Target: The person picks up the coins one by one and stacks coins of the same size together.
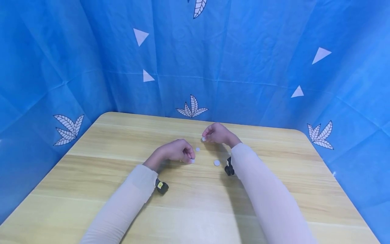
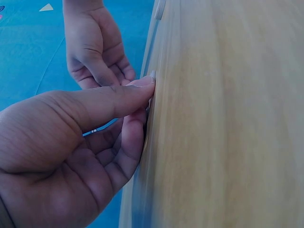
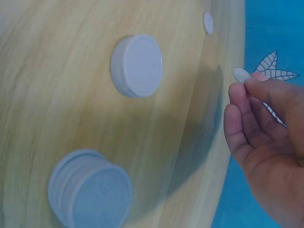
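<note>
My right hand (image 1: 217, 133) is held above the far part of the table, pinching a small white disc (image 3: 242, 75) between thumb and fingertips. Lower and to the left, my left hand (image 1: 178, 150) has its thumb and fingertips down at the tabletop. They pinch another white disc (image 1: 193, 161), and only its thin edge (image 2: 153, 76) shows in the left wrist view. Between the two hands a single white disc (image 1: 197, 149) lies flat. A short stack of white discs (image 3: 137, 66) sits nearer the right forearm, with a taller, slightly uneven stack (image 3: 97, 192) beside it.
The light wooden table (image 1: 195, 217) has rounded far corners. Blue cloth (image 1: 259, 40) with white leaf and triangle prints hangs behind it and at both sides. A small black camera (image 1: 229, 167) is on the right wrist, another black camera (image 1: 162, 187) on the left.
</note>
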`<action>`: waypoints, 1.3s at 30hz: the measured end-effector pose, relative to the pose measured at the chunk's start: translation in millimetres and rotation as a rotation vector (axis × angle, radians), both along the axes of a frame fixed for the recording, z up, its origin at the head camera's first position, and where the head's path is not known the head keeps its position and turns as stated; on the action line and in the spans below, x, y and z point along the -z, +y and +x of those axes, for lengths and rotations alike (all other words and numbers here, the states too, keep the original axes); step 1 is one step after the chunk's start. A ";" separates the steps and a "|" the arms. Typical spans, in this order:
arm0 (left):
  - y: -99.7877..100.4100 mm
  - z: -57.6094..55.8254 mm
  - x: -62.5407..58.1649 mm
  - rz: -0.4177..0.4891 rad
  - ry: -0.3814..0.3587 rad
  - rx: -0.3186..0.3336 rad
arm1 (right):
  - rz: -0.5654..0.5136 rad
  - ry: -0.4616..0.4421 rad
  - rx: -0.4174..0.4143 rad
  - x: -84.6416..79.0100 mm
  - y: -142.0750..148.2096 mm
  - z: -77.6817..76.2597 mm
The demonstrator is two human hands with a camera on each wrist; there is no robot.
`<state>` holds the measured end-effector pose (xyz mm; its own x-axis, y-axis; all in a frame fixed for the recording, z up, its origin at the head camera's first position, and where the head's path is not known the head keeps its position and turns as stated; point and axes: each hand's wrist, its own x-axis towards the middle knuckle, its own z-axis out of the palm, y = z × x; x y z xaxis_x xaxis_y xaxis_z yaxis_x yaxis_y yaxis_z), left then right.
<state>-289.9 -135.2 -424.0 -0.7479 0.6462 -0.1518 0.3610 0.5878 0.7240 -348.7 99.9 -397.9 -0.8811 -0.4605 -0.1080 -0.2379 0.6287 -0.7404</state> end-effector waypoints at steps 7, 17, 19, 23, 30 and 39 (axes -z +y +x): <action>0.4 0.9 -0.5 0.001 0.001 0.001 | 0.041 0.084 -0.071 -3.0 2.9 4.6; -0.5 1.1 -2.9 -0.001 0.009 -0.002 | 0.047 0.112 -0.143 -3.7 10.4 13.1; -0.7 1.4 -3.2 0.001 0.009 -0.002 | 0.056 0.106 -0.150 -3.0 12.6 15.1; -0.5 0.8 -2.7 -0.001 0.005 -0.007 | 0.062 0.098 -0.164 -0.8 16.1 17.6; -0.3 -2.2 1.1 0.004 0.007 -0.011 | 0.047 0.106 -0.192 0.7 18.6 26.3; -0.3 -2.1 1.7 -0.005 0.004 -0.017 | 0.044 0.135 -0.259 3.8 16.6 34.5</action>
<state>-292.0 -135.5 -425.8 -0.7593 0.6327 -0.1519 0.3538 0.5974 0.7197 -314.2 116.5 -401.7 -0.7424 -0.6695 -0.0225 -0.4891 0.5647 -0.6648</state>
